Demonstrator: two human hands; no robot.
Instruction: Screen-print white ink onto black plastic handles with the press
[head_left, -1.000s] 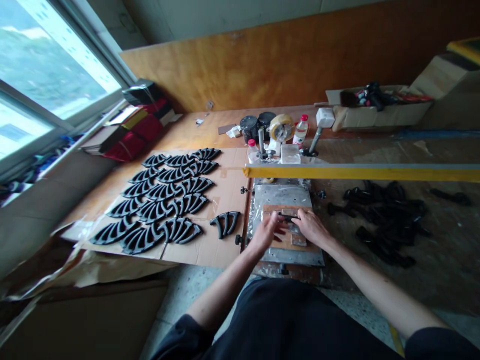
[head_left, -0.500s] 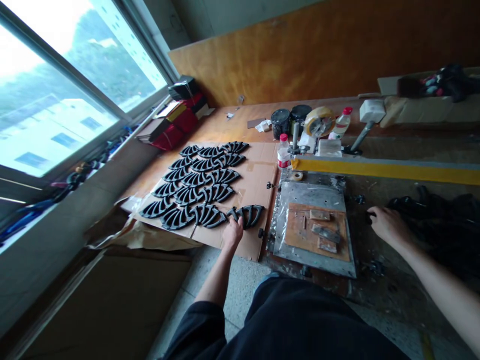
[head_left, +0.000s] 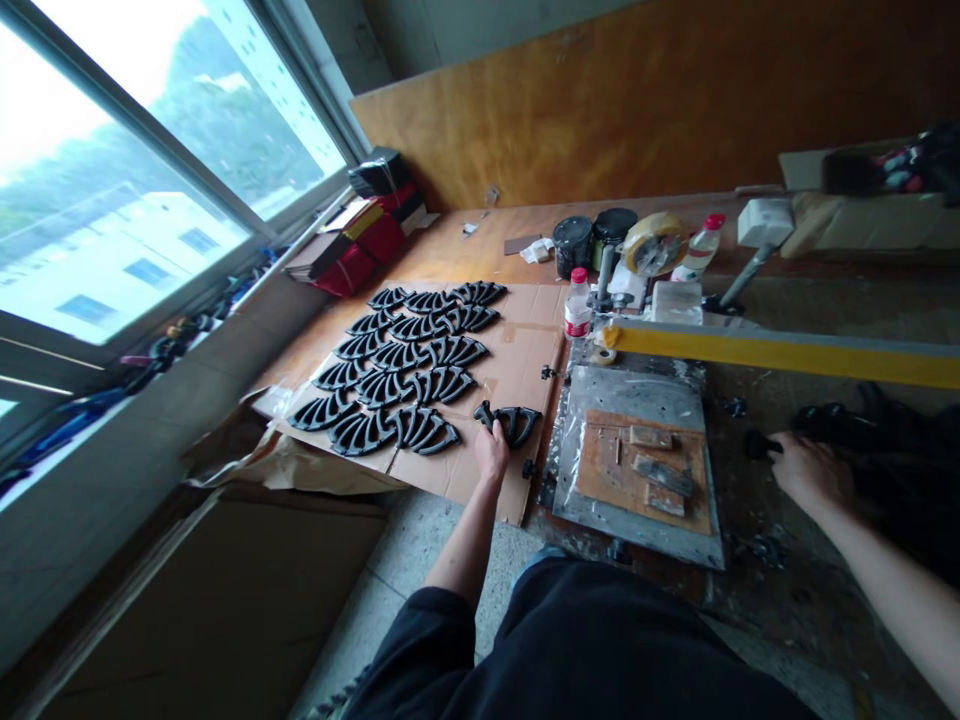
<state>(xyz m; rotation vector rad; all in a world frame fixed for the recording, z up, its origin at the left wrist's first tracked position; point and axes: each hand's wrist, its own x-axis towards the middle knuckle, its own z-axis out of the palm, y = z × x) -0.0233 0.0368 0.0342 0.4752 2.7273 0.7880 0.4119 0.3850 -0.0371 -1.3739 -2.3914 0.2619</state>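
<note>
My left hand (head_left: pixel 493 454) is closed on a black curved part (head_left: pixel 486 412) with a wider end, at the near right of the cardboard sheet (head_left: pixel 465 480). Against its right side lie a few more curved parts (head_left: pixel 521 425). Fanned rows of the same kind of black parts (head_left: pixel 390 375) cover the cardboard further left. Over the dark table, my right hand (head_left: pixel 811 472) has its fingers closed on another black part (head_left: pixel 761 446); only its blunt end shows. Beyond that hand is a dark heap of black parts (head_left: pixel 900 450).
Between my hands lies a metal plate (head_left: pixel 562 480) with a wooden board (head_left: pixel 600 470) and small blocks. Behind it runs a yellow-edged bar (head_left: pixel 750 350), near a red-capped bottle (head_left: pixel 577 305), a tape roll (head_left: pixel 652 245) and black tubs (head_left: pixel 573 248). Windows are on the left.
My left hand has shifted slightly right, away from the fanned rows. My right hand has drawn back to the right, and a black part now shows at its fingertips. The view has shifted slightly.
</note>
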